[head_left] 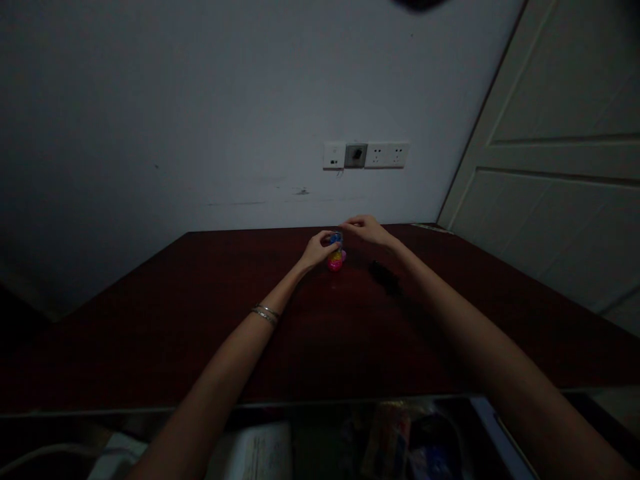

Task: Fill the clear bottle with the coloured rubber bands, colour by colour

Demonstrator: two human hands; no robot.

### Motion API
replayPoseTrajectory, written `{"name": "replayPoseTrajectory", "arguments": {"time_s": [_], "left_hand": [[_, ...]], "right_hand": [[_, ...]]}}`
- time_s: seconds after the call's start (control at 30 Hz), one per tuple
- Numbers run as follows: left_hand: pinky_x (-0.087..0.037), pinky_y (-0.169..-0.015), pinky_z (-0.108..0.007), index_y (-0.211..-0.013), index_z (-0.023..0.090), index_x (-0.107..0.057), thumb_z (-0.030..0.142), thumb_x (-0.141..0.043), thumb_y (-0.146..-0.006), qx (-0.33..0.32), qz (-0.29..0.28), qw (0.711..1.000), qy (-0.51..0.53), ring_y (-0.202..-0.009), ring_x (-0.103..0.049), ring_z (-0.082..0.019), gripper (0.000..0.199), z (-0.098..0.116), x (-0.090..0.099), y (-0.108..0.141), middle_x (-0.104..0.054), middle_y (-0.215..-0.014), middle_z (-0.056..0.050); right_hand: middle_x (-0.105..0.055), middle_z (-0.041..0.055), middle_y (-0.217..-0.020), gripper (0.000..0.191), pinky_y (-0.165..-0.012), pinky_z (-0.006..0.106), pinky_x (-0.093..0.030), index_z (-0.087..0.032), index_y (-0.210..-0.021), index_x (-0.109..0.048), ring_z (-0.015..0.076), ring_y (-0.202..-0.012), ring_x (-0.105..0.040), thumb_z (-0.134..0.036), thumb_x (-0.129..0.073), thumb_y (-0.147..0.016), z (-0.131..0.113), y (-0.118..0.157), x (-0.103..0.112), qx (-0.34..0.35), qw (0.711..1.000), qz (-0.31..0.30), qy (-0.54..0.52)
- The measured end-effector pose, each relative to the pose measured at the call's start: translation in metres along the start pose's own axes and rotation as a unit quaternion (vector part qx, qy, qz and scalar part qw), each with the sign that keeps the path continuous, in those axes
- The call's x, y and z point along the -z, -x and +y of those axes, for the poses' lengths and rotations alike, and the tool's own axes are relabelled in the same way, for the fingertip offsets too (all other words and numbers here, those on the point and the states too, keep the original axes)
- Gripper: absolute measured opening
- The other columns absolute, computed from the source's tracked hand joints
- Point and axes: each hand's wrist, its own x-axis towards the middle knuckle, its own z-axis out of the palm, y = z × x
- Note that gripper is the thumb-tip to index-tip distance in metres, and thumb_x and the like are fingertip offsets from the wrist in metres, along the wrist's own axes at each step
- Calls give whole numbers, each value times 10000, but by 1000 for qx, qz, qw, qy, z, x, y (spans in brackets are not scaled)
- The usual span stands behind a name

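Near the back of the dark red table stands a small upright stack of shiny round pieces (pixel 335 265), blue at the top, yellow in the middle and pink at the bottom. My left hand (pixel 317 251) grips its upper blue part from the left, with thumb and fingers around it. A small light purple piece (pixel 343 255) shows at the stack's right side. My right hand (pixel 367 230) is just right of and slightly above the stack's top, with its fingers pinched together. Whatever is between those fingertips, if anything, is too small and dark to make out.
A black object (pixel 385 277) lies on the table (pixel 300 333) under my right forearm. Behind is a wall with sockets and a switch (pixel 366 155); a white panelled door (pixel 560 200) stands at right. Below the front edge, an open drawer space holds a white box-like item (pixel 263 453) and packets.
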Motion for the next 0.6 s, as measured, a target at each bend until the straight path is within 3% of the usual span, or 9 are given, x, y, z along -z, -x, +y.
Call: {"name": "replayPoseTrajectory", "arguments": {"time_s": [0.2, 0.4, 0.5, 0.6], "left_hand": [[-432, -856, -332, -1055, 122, -562, 254, -681, -655, 13, -15, 1000, 21, -941, -573, -175, 437, -1, 0, 1, -610, -1059, -116], [-427, -849, -333, -1125, 118, -517, 317, -698, -642, 49, -9, 999, 21, -974, -555, -194, 553, 6, 1, -1, -587, -1082, -133], [-421, -845, -339, -1205, 135, -455, 363, -678, -663, 50, 42, 998, -16, -1007, -529, -210, 628, 19, 5, -7, -544, -1132, -149], [-392, -879, -344, -1148, 171, -500, 354, -664, -679, -34, 108, 989, -98, -1024, -496, -211, 529, 45, 4, -9, -531, -1127, -122]], "right_hand": [[-633, 53, -739, 442, -485, 205, -384, -120, -936, -672, 123, -617, -503, -476, -506, -733, 25, 16, 18, -83, 994, 70, 7], [-675, 83, -808, 362, -633, 263, -451, -100, -860, -688, 155, -699, -575, -394, -543, -706, 92, 40, 27, -143, 985, 96, 14], [-670, 87, -764, 369, -559, 250, -438, -84, -894, -679, 156, -636, -564, -372, -536, -712, 125, 55, 27, -199, 976, 88, 5], [-660, 80, -730, 372, -477, 221, -400, -84, -911, -674, 133, -563, -531, -368, -530, -718, 145, 68, 26, -212, 974, 75, 11]]}}
